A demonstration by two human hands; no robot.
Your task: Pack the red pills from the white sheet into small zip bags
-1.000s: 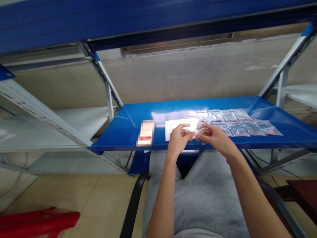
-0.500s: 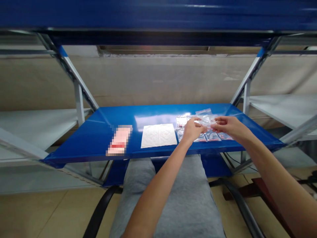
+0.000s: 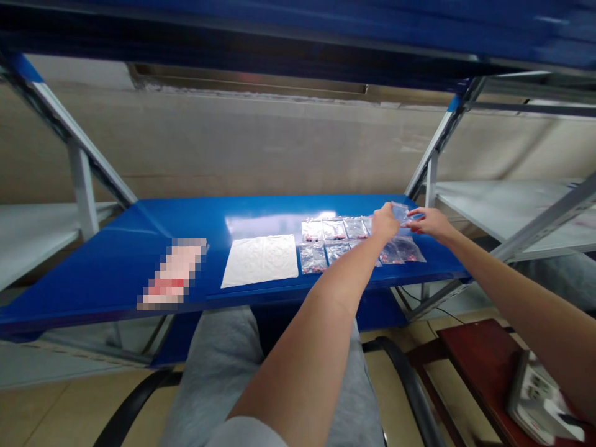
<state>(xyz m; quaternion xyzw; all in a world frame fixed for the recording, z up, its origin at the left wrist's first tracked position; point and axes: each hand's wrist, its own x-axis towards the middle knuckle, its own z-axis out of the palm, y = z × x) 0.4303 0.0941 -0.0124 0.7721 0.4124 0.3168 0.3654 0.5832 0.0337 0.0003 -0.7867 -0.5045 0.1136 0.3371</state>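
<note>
1. Right of the frame's centre, above the back edge of the bag rows, a clear bag (image 3: 399,211) of thin, shiny plastic hangs between two hands. What it holds is too small to tell.
2. At its left edge, the left hand (image 3: 385,222) has its fingers closed on the plastic, knuckles toward the camera.
3. At its right edge, the right hand (image 3: 431,222) reaches in with fingers narrowly spread; whether they pinch it I cannot tell.
4. Below and left of the hands lie flat, square clear bags (image 3: 334,230) in two rows, small red pieces (image 3: 314,269) along their lower edges. At least three show behind and four in front; the left arm hides part of both rows.
5. Near the frame's middle lies one creased, four-sided white sheet (image 3: 259,261).
6. Farther left rests one blurred pink-and-red oblong (image 3: 174,273).
7. All lie on a smooth, glossy blue table (image 3: 116,261).
</note>
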